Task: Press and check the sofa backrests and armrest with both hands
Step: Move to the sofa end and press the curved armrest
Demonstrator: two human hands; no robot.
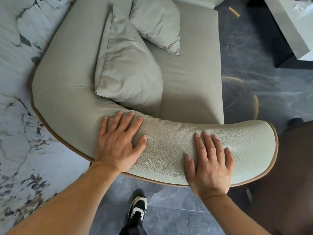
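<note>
A pale grey-green leather sofa fills the head view, seen from above. Its padded armrest (169, 146) curves across the near side, edged with tan piping. My left hand (118, 141) lies flat on the armrest's left part, fingers spread, palm down. Flat on the armrest's right part is my right hand (210, 163), fingers together and pointing away from me. The leather dents slightly under both palms. The backrest (67, 53) runs up the left side. Two loose cushions lean against it: a large one (125, 65) and a smaller one (157, 24) farther away.
A white marble wall (17, 82) rises directly behind the backrest at left. Dark grey tiled floor (169, 209) lies below, with my black-and-white shoe (138, 209) on it. A dark brown piece of furniture (291, 167) stands at right, a light table (288, 28) at far right.
</note>
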